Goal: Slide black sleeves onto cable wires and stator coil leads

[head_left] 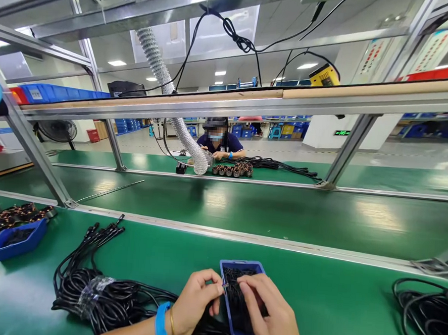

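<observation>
My left hand (199,303), with a blue wristband (162,325) and a thin bangle, is closed in a pinch at the left rim of a small blue tray (227,309). A tiny light-coloured tip shows at its fingertips, too small to name. My right hand (270,309) reaches over the tray's right side, thumb and forefinger drawn together above the small black pieces (235,289) in it. Whatever those fingers hold is hidden. Black cables (117,297), bundled with clear wrap, lie left of the tray and run beneath my left wrist.
At the far left stand another blue tray (14,238) and several copper-wound parts (12,215). More black cable (431,316) lies coiled at the right. A metal frame rail (205,229) crosses beyond my hands. Opposite, a person (221,142) sits by copper coils (232,170) and a silver duct (187,142).
</observation>
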A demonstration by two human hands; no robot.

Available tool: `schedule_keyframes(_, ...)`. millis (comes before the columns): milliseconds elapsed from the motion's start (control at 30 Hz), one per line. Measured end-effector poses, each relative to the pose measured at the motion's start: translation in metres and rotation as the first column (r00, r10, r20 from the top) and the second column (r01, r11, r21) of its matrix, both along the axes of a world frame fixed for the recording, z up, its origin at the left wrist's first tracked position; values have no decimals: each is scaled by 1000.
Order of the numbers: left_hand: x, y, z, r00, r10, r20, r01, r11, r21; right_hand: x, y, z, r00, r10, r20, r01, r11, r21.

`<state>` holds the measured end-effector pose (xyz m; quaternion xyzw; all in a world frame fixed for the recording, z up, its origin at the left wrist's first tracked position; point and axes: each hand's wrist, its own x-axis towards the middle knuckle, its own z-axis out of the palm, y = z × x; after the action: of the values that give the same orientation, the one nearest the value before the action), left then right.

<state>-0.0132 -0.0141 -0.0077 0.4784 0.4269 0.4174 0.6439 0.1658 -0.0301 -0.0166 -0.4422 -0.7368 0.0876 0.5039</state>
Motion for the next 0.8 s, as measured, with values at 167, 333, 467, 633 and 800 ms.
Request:
schedule_keyframes(167, 0, -3, 1, 1000, -19, 12, 19, 1000, 0, -3, 0, -2, 999, 38, -31, -38, 999, -1)
schedule_keyframes(333, 0, -5, 0, 999, -19, 31, 19, 1000, 11, -7, -1, -2, 998, 53, 20, -53, 998, 26)
schedule_keyframes(467, 0, -4, -5, 994, -11, 105, 13, 1000, -24, -3, 0, -3, 984, -23, 176, -5, 988, 156)
schedule_keyframes(633, 1, -4, -5, 988, 12, 151, -4, 999, -54, 1, 2, -7, 995, -21, 96, 8, 991, 132)
schedule_keyframes(800, 0, -6, 2, 989, -45, 144, 59, 994, -92, -7, 3, -9, 861, -121, -494, -62, 939, -338)
